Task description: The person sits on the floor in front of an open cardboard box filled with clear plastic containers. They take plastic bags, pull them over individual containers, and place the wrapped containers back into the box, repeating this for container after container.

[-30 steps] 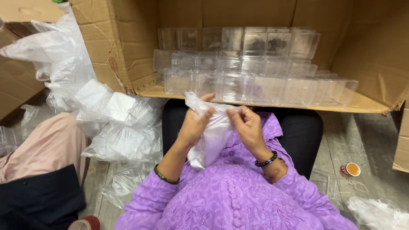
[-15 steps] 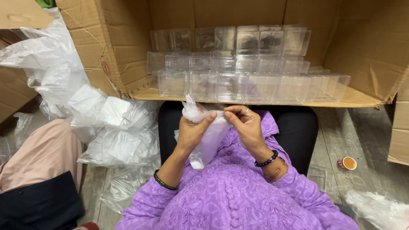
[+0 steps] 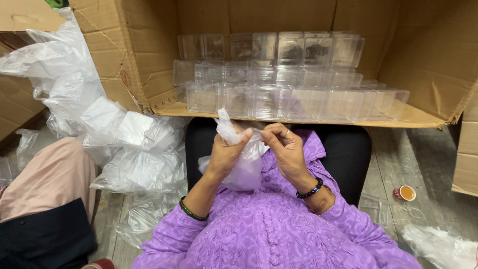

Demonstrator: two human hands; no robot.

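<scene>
While both hands work above the lap, the left hand (image 3: 225, 152) and right hand (image 3: 283, 147) each pinch the mouth of a clear plastic bag (image 3: 241, 162), just below stacked clear boxes (image 3: 279, 84) in a cardboard carton (image 3: 129, 60).

A big brown cardboard box (image 3: 129, 60) is lying open on its side, clear plastic boxes (image 3: 279, 79) stacking inside; clear bagged packs (image 3: 129, 144) are piling at its left edge.
</scene>
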